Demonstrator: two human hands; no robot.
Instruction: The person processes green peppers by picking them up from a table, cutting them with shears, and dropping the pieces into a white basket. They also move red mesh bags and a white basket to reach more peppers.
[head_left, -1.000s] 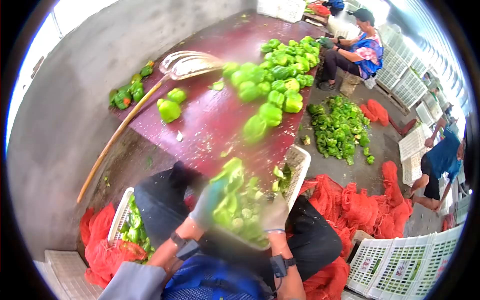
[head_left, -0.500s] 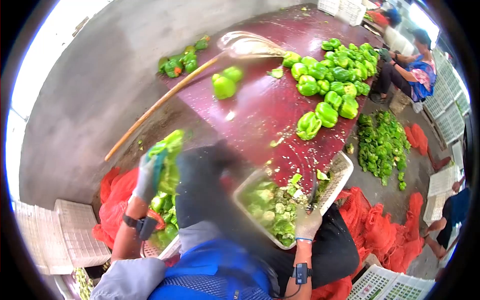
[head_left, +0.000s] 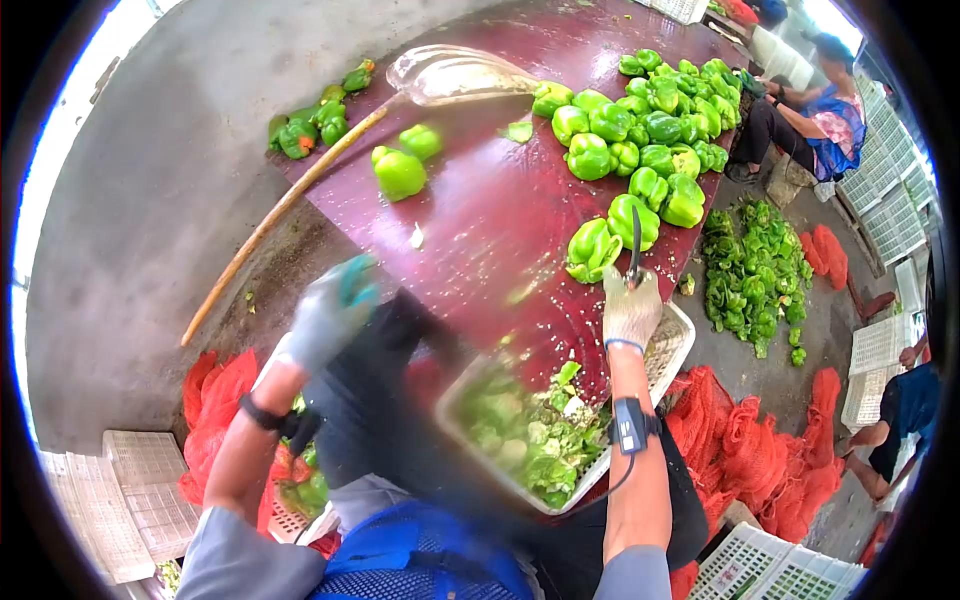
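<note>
My right hand (head_left: 632, 308), in a pale glove, is closed around a small knife (head_left: 636, 238) whose dark curved blade points up. It is beside the nearest green peppers (head_left: 592, 250) on the dark red table (head_left: 470, 240). My left hand (head_left: 335, 305), in a grey and teal glove, is blurred over the table's left edge; I cannot make out its fingers. Below my right hand, a white crate (head_left: 575, 490) holds green pepper scraps (head_left: 545, 445). A crate (head_left: 290, 522) with green peppers stands below my left forearm.
A long-handled shovel (head_left: 290, 195) lies across the table. Two peppers (head_left: 400, 172) are near it. Red netting (head_left: 750, 440) and a leafy green heap (head_left: 755, 275) lie on the floor at right. A person (head_left: 835, 130) sits at the upper right; another person's arm (head_left: 870, 440) shows below.
My right hand has moved up from the scrap crate to the peppers with the knife. My left hand has moved up and right, and the green pepper piece it held no longer shows in it.
</note>
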